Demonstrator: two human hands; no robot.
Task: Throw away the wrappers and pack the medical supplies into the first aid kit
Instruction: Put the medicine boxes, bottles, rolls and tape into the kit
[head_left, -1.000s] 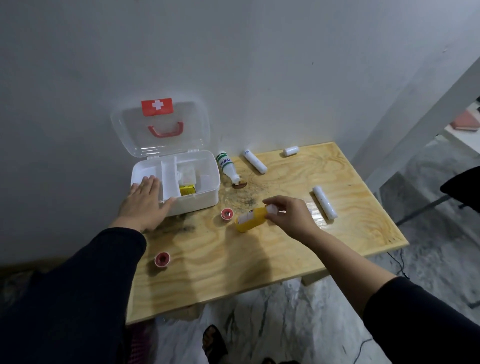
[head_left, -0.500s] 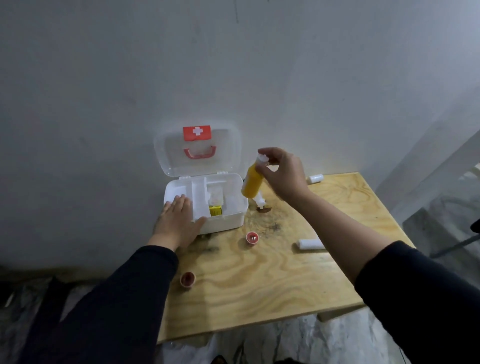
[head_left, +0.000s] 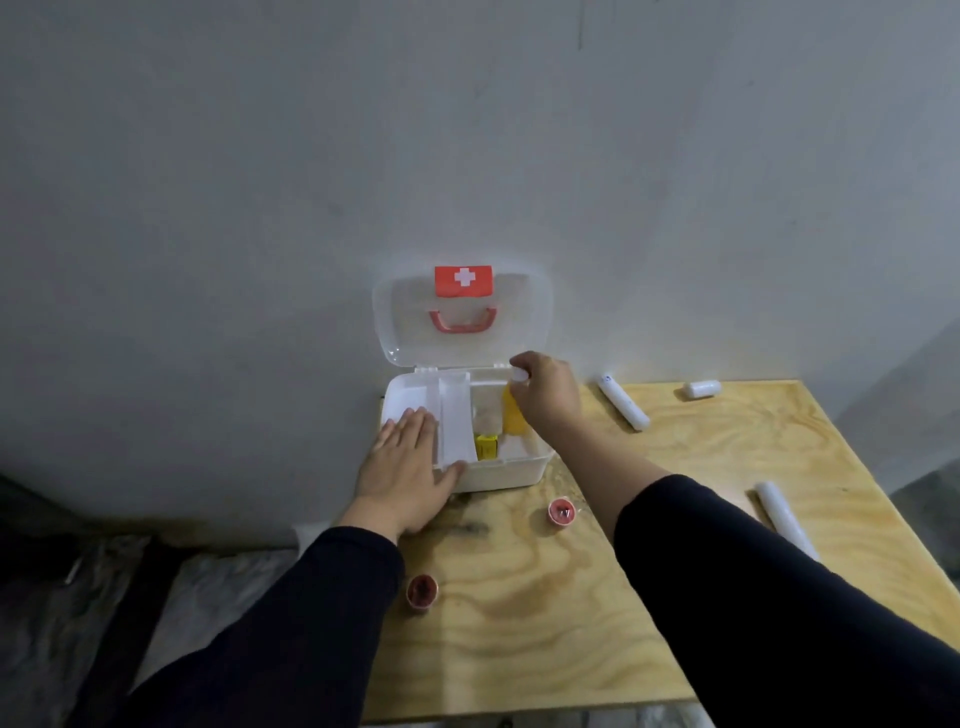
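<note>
The white first aid kit (head_left: 511, 475) stands open against the wall, its clear lid (head_left: 462, 317) with the red cross leaning back. My left hand (head_left: 408, 465) lies flat on the kit's left front corner and its inner tray. My right hand (head_left: 545, 397) grips the yellow bottle (head_left: 513, 415) by its white cap and holds it upright inside the kit's right compartment. A small yellow box (head_left: 487, 448) sits in the kit beside it. The green-capped bottle is hidden behind my right arm.
On the wooden table (head_left: 545, 623) lie three white bandage rolls: a long one (head_left: 622, 401), a short one (head_left: 701, 388) at the back and one (head_left: 779, 512) at the right edge. Two small red-lined tape rolls (head_left: 561, 512) (head_left: 422, 592) sit in front of the kit.
My right hand lifted the yellow bottle from the table, carried it over the kit and lowered it into the right compartment. My left hand stayed on the kit. The camera swung left and up.
</note>
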